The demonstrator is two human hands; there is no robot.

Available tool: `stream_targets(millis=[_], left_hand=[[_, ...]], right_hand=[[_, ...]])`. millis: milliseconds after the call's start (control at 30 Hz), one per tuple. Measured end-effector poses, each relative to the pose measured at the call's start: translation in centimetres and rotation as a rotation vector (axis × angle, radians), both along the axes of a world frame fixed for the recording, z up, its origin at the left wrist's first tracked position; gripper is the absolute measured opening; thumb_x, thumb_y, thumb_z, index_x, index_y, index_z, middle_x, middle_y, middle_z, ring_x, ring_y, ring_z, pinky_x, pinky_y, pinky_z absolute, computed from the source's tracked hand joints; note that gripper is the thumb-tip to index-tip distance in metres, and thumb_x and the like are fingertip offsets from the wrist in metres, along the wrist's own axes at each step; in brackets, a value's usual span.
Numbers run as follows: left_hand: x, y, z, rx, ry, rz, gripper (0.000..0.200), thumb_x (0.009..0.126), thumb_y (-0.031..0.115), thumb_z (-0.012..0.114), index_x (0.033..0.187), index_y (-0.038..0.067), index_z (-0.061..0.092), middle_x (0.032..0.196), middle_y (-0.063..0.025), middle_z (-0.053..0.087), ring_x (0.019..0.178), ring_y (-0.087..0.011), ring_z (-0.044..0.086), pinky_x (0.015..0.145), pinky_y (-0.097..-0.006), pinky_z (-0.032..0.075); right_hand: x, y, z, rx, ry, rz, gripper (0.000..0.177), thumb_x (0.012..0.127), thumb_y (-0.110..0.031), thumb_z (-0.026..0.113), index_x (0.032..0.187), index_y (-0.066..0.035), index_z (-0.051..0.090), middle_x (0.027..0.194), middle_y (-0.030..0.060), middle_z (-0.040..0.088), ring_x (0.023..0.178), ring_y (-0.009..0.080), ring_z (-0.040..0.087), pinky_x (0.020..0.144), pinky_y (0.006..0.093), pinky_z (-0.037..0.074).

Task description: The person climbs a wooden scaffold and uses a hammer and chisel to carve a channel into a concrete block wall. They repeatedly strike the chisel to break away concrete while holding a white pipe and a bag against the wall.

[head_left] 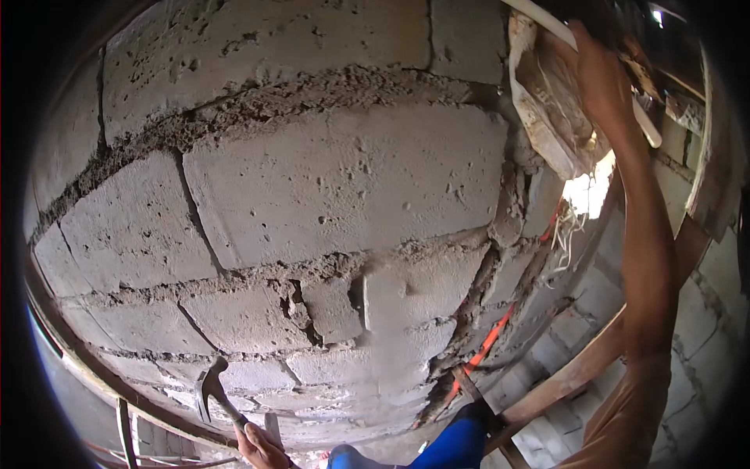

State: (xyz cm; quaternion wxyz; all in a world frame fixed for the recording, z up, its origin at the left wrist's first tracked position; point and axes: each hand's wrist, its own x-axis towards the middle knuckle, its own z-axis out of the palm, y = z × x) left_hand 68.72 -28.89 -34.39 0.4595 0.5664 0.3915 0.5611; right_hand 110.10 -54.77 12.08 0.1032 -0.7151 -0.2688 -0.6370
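Low in the view, my left hand (262, 449) is closed around the handle of a claw hammer (209, 388), its head pointing up in front of the block wall (344, 187). My right arm reaches to the upper right, where my right hand (600, 82) is wrapped around a white plastic pipe (543, 22). The pipe slants down to the right, and its other end shows beyond my wrist. Right beside that hand hangs a dirty, torn white sack (547, 109) over a bright gap in the wall. My right fingertips are partly hidden.
An orange conduit (491, 341) runs down a broken channel in the wall. Frayed white strands (569, 238) dangle below the sack. A wooden plank (574, 375) crosses diagonally at lower right. Another wooden beam (101, 383) curves along the lower left. My blue-clothed legs (453, 442) are at the bottom.
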Motion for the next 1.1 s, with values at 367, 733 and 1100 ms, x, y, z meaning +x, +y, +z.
stream_targets(millis=[367, 733, 1100], left_hand=[[0.7, -4.0, 1.2, -0.028, 0.326, -0.057, 0.043, 0.099, 0.041, 0.042, 0.07, 0.01, 0.053, 0.049, 0.0024, 0.042, 0.04, -0.0084, 0.039, 0.037, -0.0265, 0.03], [6.2, 0.5, -2.6, 0.108, 0.003, -0.152, 0.026, 0.101, 0.031, 0.043, 0.088, 0.009, 0.043, 0.056, 0.0061, 0.034, 0.041, -0.0023, 0.029, 0.037, -0.021, 0.021], [17.7, 7.0, -3.0, 0.449, -0.148, 0.257, 0.039, 0.101, 0.033, 0.044, 0.105, -0.005, 0.053, 0.09, -0.0079, 0.054, 0.082, -0.0169, 0.049, 0.075, -0.0284, 0.041]], right_hand=[[-1.7, 0.2, -5.9, -0.001, -0.157, 0.163, 0.03, 0.092, -0.025, 0.057, 0.114, -0.005, 0.055, 0.103, 0.0212, 0.062, 0.1, 0.0396, 0.056, 0.083, 0.0483, 0.042], [-4.8, -6.0, -14.8, 0.274, 0.289, 0.214, 0.043, 0.096, -0.024, 0.05, 0.133, -0.003, 0.042, 0.099, 0.0131, 0.057, 0.086, 0.0205, 0.058, 0.077, 0.0333, 0.047], [-16.3, -14.6, -25.2, 0.738, 0.398, 1.055, 0.046, 0.098, -0.05, 0.039, 0.109, -0.005, 0.043, 0.07, 0.0001, 0.042, 0.042, 0.0044, 0.039, 0.032, 0.0175, 0.03]])
